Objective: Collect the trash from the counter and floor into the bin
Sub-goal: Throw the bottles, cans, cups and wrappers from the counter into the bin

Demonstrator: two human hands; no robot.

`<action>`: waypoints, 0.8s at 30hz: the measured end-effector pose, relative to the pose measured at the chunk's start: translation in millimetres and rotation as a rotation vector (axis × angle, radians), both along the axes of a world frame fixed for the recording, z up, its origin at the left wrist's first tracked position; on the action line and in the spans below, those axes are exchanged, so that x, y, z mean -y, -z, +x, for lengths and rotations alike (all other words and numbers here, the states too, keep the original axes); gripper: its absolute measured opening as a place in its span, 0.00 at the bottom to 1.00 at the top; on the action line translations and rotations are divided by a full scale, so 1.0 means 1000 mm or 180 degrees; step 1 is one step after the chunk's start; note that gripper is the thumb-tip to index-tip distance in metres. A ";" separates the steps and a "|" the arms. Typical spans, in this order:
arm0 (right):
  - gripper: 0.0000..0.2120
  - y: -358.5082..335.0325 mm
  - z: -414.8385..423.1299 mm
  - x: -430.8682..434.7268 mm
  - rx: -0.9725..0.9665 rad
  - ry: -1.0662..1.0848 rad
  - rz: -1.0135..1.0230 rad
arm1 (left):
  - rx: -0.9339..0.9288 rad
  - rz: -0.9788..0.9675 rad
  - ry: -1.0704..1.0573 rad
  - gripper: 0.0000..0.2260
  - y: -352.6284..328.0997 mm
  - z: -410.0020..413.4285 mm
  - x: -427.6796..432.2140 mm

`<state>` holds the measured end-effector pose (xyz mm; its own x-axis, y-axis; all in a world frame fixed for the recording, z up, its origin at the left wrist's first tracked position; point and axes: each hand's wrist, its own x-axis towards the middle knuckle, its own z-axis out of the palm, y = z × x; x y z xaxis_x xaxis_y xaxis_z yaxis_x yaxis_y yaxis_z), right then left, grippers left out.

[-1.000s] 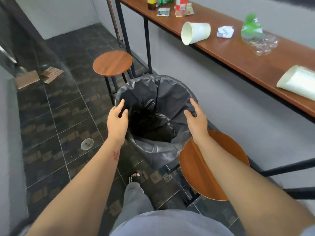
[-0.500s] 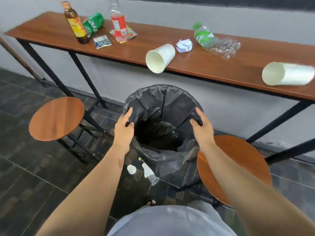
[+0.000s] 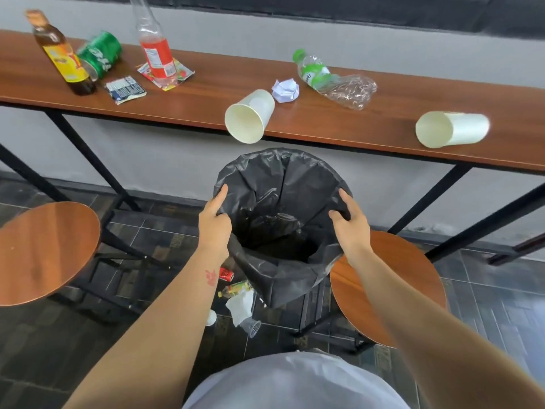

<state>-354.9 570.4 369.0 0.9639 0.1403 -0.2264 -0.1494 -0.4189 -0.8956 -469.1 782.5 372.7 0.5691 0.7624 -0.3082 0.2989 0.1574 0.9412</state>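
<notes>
Both hands are clamped on the bin (image 3: 283, 219): the left hand (image 3: 213, 222) grips the near-left side of the black liner at the rim, thumb inside and fingers outside, and the right hand (image 3: 351, 224) grips the near-right side the same way. Between the two grips the liner gapes open, and as far down as I can see it holds nothing but its own dark folds. The bin sits below the front edge of the counter (image 3: 324, 125), between two round wooden stools, one (image 3: 44, 252) well out past the left hand and the other (image 3: 383, 287) right under the right wrist, touching or nearly touching the liner. Just beyond the grips, a paper cup (image 3: 250, 116) lies on its side at the counter's edge, mouth hanging over it. Behind it sit a crumpled paper ball (image 3: 284, 90) and a crushed clear bottle with a green label (image 3: 333, 81); a second paper cup (image 3: 451, 128) lies farther out on the right-hand side. Far off beyond the left hand are a brown bottle (image 3: 59, 54), a green can (image 3: 98, 54) on its side, a red-drink bottle (image 3: 154, 51) standing on a wrapper, and a small packet (image 3: 125, 90). Below the left wrist, on the floor beside the bin, lie a red can (image 3: 225, 274), a small bottle (image 3: 236, 289), a white tissue (image 3: 240, 305) and a clear plastic cup (image 3: 252, 327).
</notes>
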 end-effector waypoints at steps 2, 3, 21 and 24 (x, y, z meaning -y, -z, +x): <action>0.24 0.000 0.000 0.004 0.0081 -0.0002 -0.0156 | 0.0015 -0.0071 -0.0035 0.29 0.000 0.004 0.001; 0.24 0.000 0.001 0.007 0.0132 -0.0038 -0.0261 | 0.0023 -0.0098 -0.0052 0.29 0.000 0.006 0.004; 0.26 -0.041 0.063 0.067 0.2340 0.0798 -0.1244 | 0.0005 -0.0068 0.0140 0.29 -0.008 0.048 0.043; 0.28 -0.055 0.084 0.068 0.2609 0.0939 -0.1607 | 0.0027 -0.0035 0.0210 0.28 -0.009 0.054 0.045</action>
